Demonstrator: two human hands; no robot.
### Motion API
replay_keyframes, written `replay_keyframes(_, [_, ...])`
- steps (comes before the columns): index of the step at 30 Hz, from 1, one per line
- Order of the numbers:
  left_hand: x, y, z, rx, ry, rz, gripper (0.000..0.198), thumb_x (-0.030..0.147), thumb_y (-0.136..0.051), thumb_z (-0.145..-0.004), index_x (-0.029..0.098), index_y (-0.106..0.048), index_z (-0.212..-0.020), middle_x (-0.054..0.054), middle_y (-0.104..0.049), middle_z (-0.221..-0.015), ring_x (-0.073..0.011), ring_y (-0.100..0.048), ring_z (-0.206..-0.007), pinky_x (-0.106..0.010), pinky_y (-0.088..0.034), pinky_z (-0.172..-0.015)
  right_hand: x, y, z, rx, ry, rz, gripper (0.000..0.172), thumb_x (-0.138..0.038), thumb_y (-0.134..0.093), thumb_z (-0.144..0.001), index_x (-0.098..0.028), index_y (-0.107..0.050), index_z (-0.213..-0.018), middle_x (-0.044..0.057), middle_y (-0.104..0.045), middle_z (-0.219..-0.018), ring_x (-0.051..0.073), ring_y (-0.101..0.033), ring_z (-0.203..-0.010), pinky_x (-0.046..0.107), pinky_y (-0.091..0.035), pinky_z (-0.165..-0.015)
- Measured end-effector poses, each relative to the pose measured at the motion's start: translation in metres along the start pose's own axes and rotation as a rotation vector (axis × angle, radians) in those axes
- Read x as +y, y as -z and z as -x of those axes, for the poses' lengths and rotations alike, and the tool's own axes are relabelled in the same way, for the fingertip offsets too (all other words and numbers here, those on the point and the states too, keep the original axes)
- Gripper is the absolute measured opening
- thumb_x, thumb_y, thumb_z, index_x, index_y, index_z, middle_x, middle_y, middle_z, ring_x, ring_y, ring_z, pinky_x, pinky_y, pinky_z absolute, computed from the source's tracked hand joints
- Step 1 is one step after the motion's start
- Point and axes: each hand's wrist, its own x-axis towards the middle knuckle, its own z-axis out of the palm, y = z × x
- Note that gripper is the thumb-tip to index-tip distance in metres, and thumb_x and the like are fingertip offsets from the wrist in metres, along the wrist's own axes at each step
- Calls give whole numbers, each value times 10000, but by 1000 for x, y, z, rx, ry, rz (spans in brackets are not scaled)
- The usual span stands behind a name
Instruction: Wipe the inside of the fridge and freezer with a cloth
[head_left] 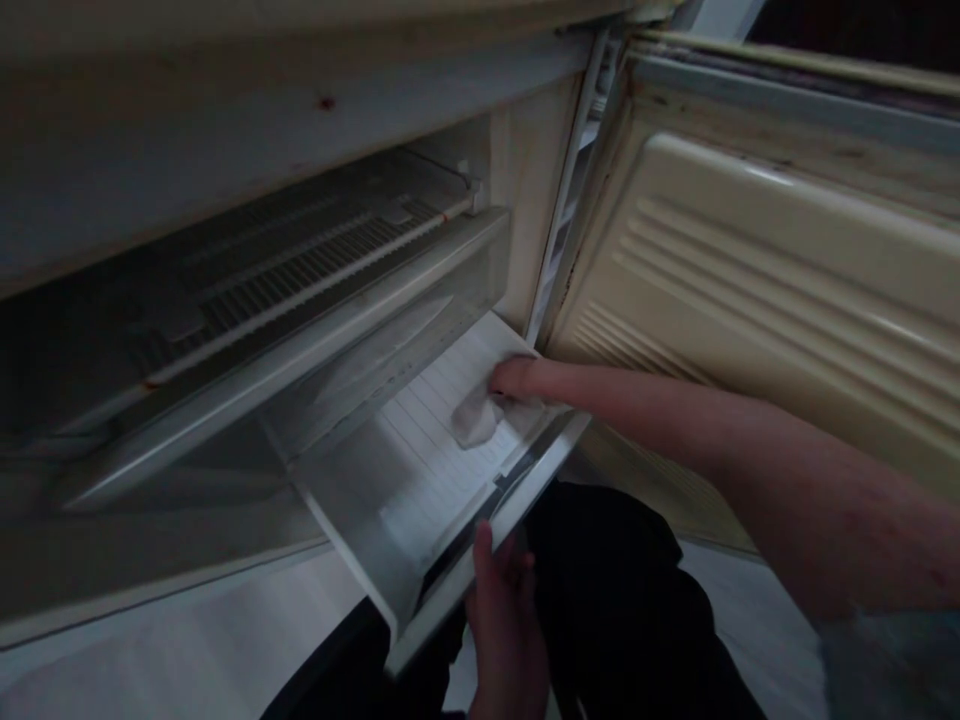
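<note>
A pale drawer (pixel 341 530) is pulled out from the bottom of a freezer compartment. Inside it, my right hand (pixel 516 377) is closed on a light-coloured cloth (pixel 477 418), which lies against the ribbed drawer bottom near the right side. My left hand (pixel 501 610) grips the drawer's front edge from outside, with the thumb up against the rim and the other fingers curled at the front panel. Part of the right hand's fingers is hidden behind the hand itself and the cloth.
Above the drawer are a wire shelf (pixel 322 270) and a clear-fronted upper drawer (pixel 420 320). The open freezer door (pixel 757 270) stands to the right, behind my right arm. My knees in dark trousers (pixel 615 590) are close below the drawer, over a pale floor (pixel 187 640).
</note>
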Motion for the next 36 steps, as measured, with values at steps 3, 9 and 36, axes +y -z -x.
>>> replay_keyframes(3, [-1, 2, 0, -35, -21, 1, 261, 356, -686, -953, 194, -722, -1154, -49, -757, -953, -77, -620, -594, -175, -538, -566, -6, -15, 17, -160, -12, -4, 161, -49, -726, -770, -92, -806, -904, 142, -782, -997, 251, -713, -952, 302, -512, -855])
replay_keyframes(9, [-3, 2, -2, -35, -33, -37, 331, 407, -684, -954, 197, -701, -1209, -59, -769, -1040, -62, -612, -599, -162, -518, -568, -23, -29, 37, -259, -86, -50, 115, -27, -721, -680, -126, -710, -624, 60, -731, -733, 224, -684, -827, 323, -514, -844])
replay_keyframes(36, [53, -25, 9, -222, -101, 96, 204, 262, -539, -1033, 96, -648, -1080, -120, -750, -990, -121, -740, -805, -148, -595, -631, -163, -32, 225, 1472, -763, -2100, 448, -563, -864, -660, -194, -629, -759, -11, -583, -704, 131, -507, -616, 231, -437, -551])
